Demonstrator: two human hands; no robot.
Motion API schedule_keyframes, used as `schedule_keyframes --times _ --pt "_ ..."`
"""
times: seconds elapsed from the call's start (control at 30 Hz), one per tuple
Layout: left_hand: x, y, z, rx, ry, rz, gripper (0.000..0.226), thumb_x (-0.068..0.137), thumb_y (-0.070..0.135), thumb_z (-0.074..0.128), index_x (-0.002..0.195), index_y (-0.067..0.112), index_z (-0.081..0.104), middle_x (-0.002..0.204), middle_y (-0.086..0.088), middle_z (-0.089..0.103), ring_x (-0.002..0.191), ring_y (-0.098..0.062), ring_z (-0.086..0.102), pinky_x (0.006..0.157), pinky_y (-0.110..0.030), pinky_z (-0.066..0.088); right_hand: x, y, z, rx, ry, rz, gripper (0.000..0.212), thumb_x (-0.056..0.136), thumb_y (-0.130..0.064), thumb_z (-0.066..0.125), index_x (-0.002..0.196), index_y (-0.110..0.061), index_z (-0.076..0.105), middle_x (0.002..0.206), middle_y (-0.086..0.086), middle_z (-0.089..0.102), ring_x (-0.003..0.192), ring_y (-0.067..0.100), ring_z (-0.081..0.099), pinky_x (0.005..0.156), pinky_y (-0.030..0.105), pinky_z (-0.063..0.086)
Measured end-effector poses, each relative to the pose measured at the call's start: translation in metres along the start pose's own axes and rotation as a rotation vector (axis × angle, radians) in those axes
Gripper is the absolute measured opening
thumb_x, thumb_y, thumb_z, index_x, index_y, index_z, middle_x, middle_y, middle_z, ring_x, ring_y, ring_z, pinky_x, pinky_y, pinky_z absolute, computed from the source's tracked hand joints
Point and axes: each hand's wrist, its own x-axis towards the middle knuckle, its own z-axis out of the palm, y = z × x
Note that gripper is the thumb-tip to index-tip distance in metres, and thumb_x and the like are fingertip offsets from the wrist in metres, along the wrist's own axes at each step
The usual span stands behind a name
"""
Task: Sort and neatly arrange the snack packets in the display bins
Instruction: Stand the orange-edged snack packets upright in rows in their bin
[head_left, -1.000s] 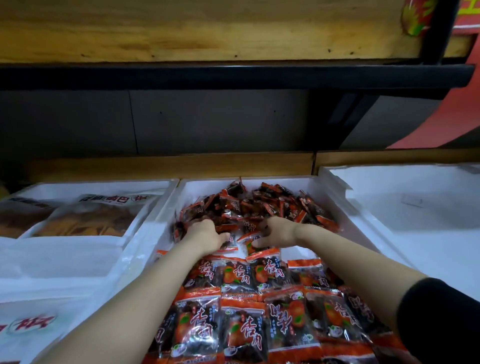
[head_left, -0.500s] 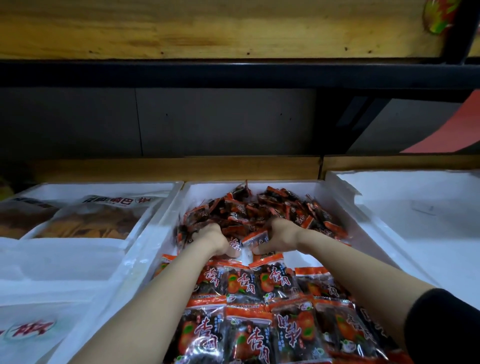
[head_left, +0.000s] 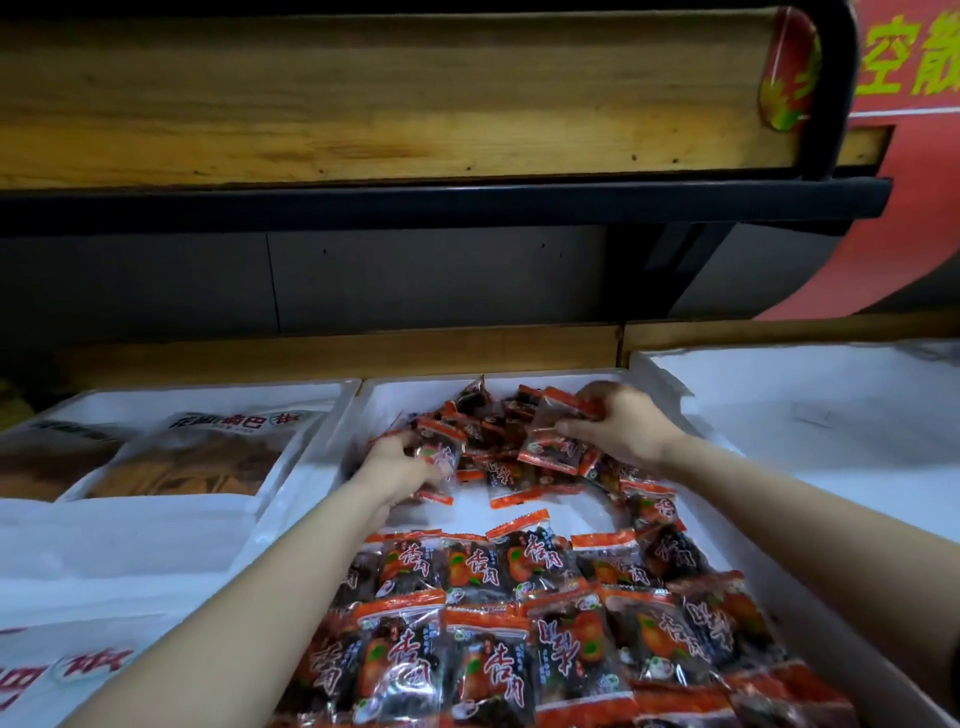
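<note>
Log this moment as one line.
left hand: grips snack packets | right hand: grips snack packets | middle bin: near rows neat, far pile jumbled

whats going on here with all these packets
A person is sorting orange-and-black snack packets in the middle white bin. The left hand grips a packet at the left of the loose heap at the back; the right hand holds another packet on its right. The near packets lie flat in neat rows.
</note>
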Motion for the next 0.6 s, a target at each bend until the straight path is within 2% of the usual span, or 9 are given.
schedule_keyframes --times 0.1,0.2,0.27,0.33,0.43,0.53,0.6 --pt "-0.009 0.01 0.0 -0.096 0.04 0.062 0.05 0.088 0.004 0.066 0.134 0.008 0.047 0.092 -0.003 0.064 0.078 -0.021 0.063 0.066 -0.032 0.053 -0.01 -0.003 -0.017 0.009 -0.028 0.011 0.019 0.089 -0.033 0.062 0.086 -0.015 0.055 0.072 -0.003 0.058 0.062 0.007 0.053 0.051 0.018 0.037" --pt "-0.022 0.019 0.003 -0.09 0.082 0.155 0.043 0.09 0.01 0.066 0.129 0.014 0.049 0.085 0.006 0.057 0.086 -0.019 0.06 0.068 -0.029 0.048 -0.025 0.0 -0.028 0.011 -0.129 0.039 0.024 0.093 -0.035 0.055 0.078 -0.016 0.056 0.065 -0.007 0.057 0.057 0.005 0.052 0.05 0.017 0.034" --pt "-0.03 0.025 0.006 -0.11 0.074 0.192 0.035 0.09 0.012 0.065 0.121 0.018 0.048 0.088 0.006 0.056 0.09 -0.018 0.057 0.067 -0.025 0.043 -0.035 0.005 -0.03 0.016 -0.225 0.083 0.032 0.096 -0.032 0.05 0.069 -0.016 0.052 0.06 -0.007 0.053 0.052 0.004 0.048 0.051 0.014 0.035" --pt "-0.037 0.031 0.01 -0.127 0.053 0.204 0.027 0.091 0.013 0.063 0.112 0.02 0.047 0.094 0.003 0.057 0.089 -0.016 0.055 0.061 -0.02 0.039 -0.042 0.013 -0.026 0.018 -0.295 0.098 0.036 0.097 -0.029 0.05 0.064 -0.015 0.046 0.059 -0.004 0.049 0.053 0.008 0.047 0.055 0.018 0.04" --pt "-0.048 0.038 0.018 -0.123 0.029 0.218 0.025 0.091 0.014 0.063 0.113 0.016 0.052 0.1 -0.001 0.061 0.091 -0.017 0.057 0.062 -0.021 0.04 -0.05 0.02 -0.018 -0.014 -0.328 0.095 0.033 0.096 -0.027 0.053 0.066 -0.013 0.047 0.059 -0.004 0.05 0.053 0.007 0.05 0.053 0.016 0.042" --pt "-0.056 0.043 0.026 -0.111 -0.015 0.217 0.032 0.09 0.017 0.065 0.12 0.015 0.055 0.113 -0.004 0.063 0.102 -0.02 0.06 0.073 -0.026 0.043 -0.053 0.022 -0.01 0.006 -0.343 0.096 0.028 0.096 -0.024 0.054 0.073 -0.008 0.049 0.063 0.0 0.05 0.051 0.006 0.052 0.05 0.013 0.043" --pt "-0.059 0.046 0.031 -0.116 -0.044 0.223 0.03 0.09 0.019 0.066 0.118 0.016 0.057 0.115 -0.006 0.064 0.105 -0.023 0.061 0.081 -0.03 0.047 -0.054 0.022 -0.006 -0.009 -0.35 0.083 0.029 0.096 -0.023 0.053 0.072 -0.009 0.048 0.063 -0.002 0.05 0.05 0.004 0.053 0.05 0.012 0.042"
